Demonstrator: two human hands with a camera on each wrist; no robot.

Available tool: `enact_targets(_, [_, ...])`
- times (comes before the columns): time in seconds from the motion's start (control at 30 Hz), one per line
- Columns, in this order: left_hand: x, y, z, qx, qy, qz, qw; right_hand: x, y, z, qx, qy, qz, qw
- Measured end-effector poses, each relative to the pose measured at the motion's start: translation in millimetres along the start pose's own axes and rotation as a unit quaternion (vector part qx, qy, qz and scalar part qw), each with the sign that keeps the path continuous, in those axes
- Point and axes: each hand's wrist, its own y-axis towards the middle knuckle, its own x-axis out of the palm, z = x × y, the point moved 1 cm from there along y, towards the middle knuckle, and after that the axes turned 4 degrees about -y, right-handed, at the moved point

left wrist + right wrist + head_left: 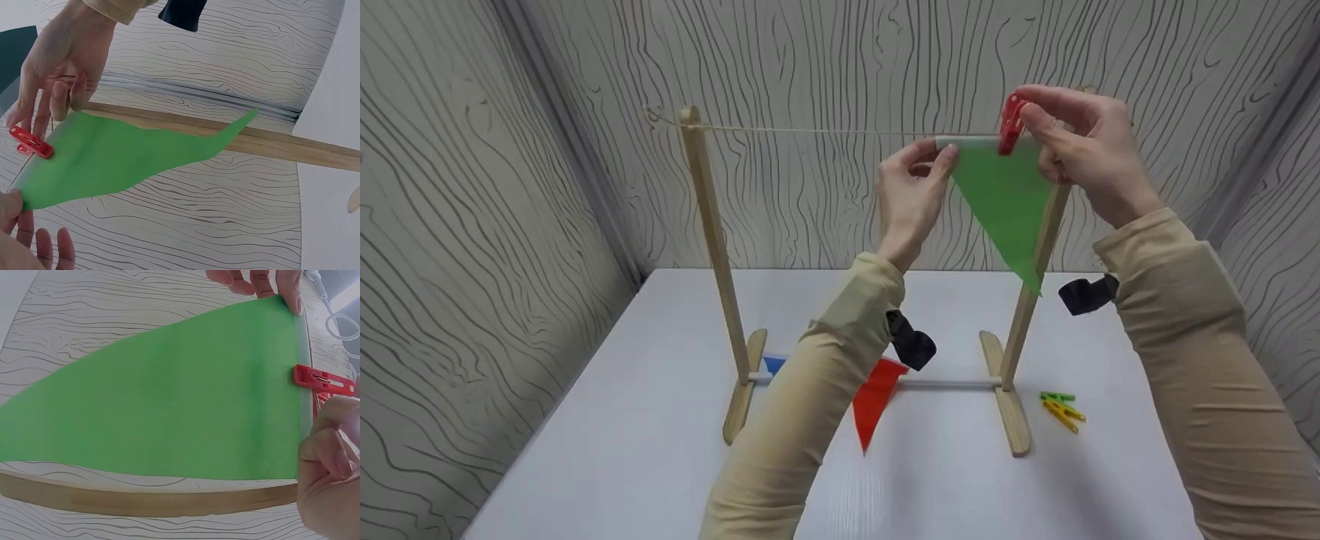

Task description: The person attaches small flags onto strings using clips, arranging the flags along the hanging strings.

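A green triangular flag (1005, 199) with a white top edge hangs at the string (817, 132), close to the right wooden post (1039, 270). My left hand (913, 191) pinches the flag's top left corner between thumb and fingers. Near the middle of the white edge a red clothespin (1009, 124) bites over it. My right hand (1091, 146) holds the upper end of this clothespin between thumb and forefinger, its other fingers curled. In the right wrist view, the clothespin (323, 379) lies across the flag's white strip.
The left wooden post (709, 232) carries the string's other end. A white crossbar (949, 382) joins the posts low down. A red flag (874, 401) and a partly hidden blue flag (772, 364) lie there. Green (1057, 396) and yellow (1063, 413) clothespins lie on the table (945, 480).
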Motion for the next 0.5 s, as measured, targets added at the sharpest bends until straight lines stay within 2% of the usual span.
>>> enact_targets(0.2, [-4.0, -0.6, -3.2, -0.005, -0.012, -0.005, 0.9999, -0.5, 0.2, 1.6, -0.003, 0.024, 0.005, 0.9997])
enact_targets(0.5, [-13.8, -7.7, -14.6, -0.003, 0.006, -0.008, 0.9999, 2.0, -6.1, 5.1, -0.042, 0.036, 0.021, 0.9983])
